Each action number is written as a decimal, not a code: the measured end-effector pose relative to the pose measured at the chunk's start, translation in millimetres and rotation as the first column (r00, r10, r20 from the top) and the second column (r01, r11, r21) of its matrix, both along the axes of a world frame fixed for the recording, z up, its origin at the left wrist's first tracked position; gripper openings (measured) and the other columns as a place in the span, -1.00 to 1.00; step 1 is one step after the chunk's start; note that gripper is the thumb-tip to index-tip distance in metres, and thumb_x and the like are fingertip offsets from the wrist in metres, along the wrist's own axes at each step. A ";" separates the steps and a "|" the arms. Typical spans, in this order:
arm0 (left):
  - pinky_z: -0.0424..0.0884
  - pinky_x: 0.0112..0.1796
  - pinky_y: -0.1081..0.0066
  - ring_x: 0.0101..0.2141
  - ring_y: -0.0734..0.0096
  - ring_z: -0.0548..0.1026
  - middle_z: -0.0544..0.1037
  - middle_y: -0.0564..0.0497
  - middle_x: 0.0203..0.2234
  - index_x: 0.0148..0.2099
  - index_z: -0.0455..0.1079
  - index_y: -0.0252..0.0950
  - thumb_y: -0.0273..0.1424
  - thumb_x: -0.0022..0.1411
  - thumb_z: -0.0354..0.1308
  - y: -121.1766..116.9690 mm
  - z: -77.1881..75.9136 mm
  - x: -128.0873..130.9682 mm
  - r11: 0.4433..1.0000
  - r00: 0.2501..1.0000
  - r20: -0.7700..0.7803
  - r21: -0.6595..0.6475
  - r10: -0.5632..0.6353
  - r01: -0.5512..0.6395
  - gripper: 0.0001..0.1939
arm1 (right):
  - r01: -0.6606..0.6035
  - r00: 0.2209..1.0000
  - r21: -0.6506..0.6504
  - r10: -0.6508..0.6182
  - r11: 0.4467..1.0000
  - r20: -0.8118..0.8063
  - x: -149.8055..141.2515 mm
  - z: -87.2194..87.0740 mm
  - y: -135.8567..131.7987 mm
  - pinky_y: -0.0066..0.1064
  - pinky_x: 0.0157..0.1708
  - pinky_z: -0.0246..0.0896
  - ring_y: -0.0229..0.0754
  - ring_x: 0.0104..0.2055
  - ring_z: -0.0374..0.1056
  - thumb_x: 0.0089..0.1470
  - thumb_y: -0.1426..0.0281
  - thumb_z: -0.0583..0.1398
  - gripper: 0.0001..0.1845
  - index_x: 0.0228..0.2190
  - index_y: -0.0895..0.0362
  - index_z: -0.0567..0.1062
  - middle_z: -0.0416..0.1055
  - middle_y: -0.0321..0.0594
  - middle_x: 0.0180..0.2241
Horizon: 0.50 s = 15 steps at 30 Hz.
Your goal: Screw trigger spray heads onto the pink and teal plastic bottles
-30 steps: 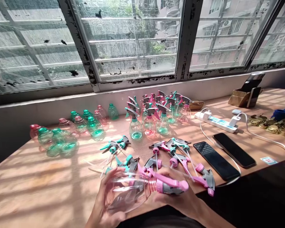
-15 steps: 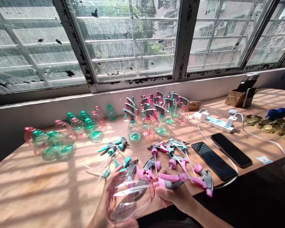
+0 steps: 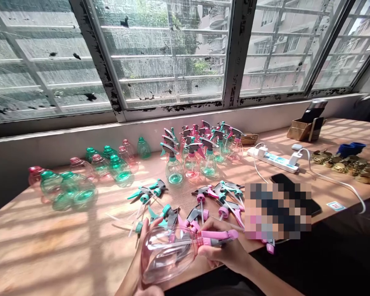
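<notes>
Pink bottle (image 3: pixel 168 257) was sideways above the near edge of the desk (image 3: pixel 64 255), left hand (image 3: pixel 139 263) cupping its base, right hand's (image 3: pixel 225 253) fingers round the pink sprayer's (image 3: pixel 218 236) collar, far-side fingertips kinda hidden.

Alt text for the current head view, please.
A left hand cups a pink bottle held sideways; the right hand grips the spray head at its neck. Loose spray heads lie on the table beyond, with headless bottles and assembled spray bottles behind, below windows.
</notes>
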<state>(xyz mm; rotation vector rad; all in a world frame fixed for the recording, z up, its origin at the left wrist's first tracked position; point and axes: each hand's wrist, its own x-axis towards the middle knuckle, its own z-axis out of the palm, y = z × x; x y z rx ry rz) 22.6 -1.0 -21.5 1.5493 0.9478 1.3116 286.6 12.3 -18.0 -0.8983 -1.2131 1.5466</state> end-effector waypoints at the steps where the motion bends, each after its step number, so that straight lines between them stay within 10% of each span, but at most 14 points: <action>1: 0.25 0.35 -0.32 0.47 -0.57 0.10 0.17 -0.24 0.50 0.60 -0.06 0.13 0.10 -0.36 0.69 0.0 3.2 1.5 1.000 1.000 -0.010 0.006 -0.013 0.013 0.56 | 0.001 1.000 0.003 -0.001 1.000 0.002 -0.1 -2.1 0.3 -0.55 -0.68 0.21 -0.34 -0.69 0.31 -0.14 0.14 0.60 -0.46 -0.33 0.08 0.46 0.43 -0.47 -0.59; 7: 0.68 -0.01 -0.02 0.14 -0.26 0.61 0.29 -0.23 0.42 0.51 0.14 0.23 0.11 0.09 0.49 -10.5 16.9 7.9 0.991 0.998 0.032 -0.116 -0.063 0.066 0.03 | -0.004 1.000 0.070 0.006 0.998 -0.020 7.1 -12.5 2.4 -0.51 -0.58 0.18 -0.34 -0.64 0.26 -0.02 0.05 0.55 -0.47 -0.29 0.09 0.46 0.42 -0.45 -0.63; 15: 0.66 0.06 -0.13 0.19 -0.33 0.61 0.54 -0.21 0.28 0.44 0.33 0.10 0.01 0.02 0.58 -7.7 8.6 10.9 0.984 0.987 0.119 -0.152 0.107 -0.088 -0.02 | -0.060 0.997 0.041 0.058 0.997 0.054 8.5 -8.0 0.2 -0.44 -0.50 0.20 -0.32 -0.59 0.28 0.10 -0.15 0.43 -0.36 -0.54 0.15 0.47 0.40 -0.33 -0.59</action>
